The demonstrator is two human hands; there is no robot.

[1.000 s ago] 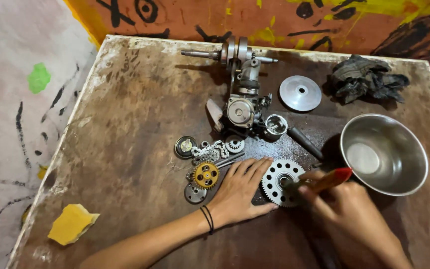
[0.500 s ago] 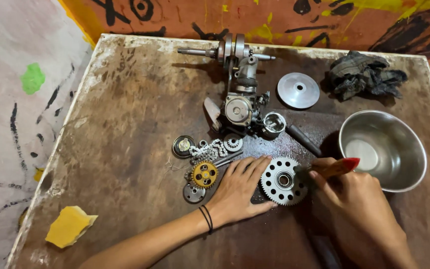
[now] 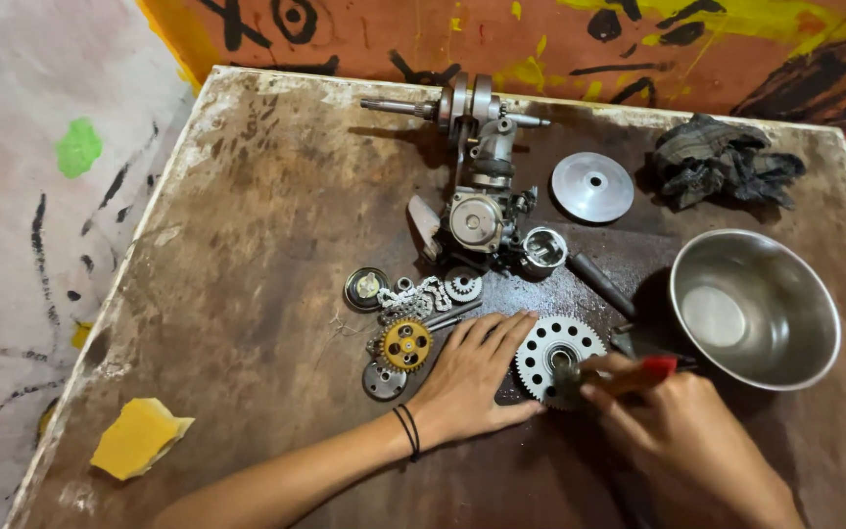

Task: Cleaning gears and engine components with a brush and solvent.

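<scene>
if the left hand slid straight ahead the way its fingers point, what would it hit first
The left hand lies flat, fingers aimed up and right. Straight on, it would probably meet the small piston beside the engine assembly first; its outer fingers already touch the large toothed gear. Depth is hard to judge.

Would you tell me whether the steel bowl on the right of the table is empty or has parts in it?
Empty, as far as shows: the steel bowl stands upright and only its bare, shiny bottom is visible inside.
</scene>
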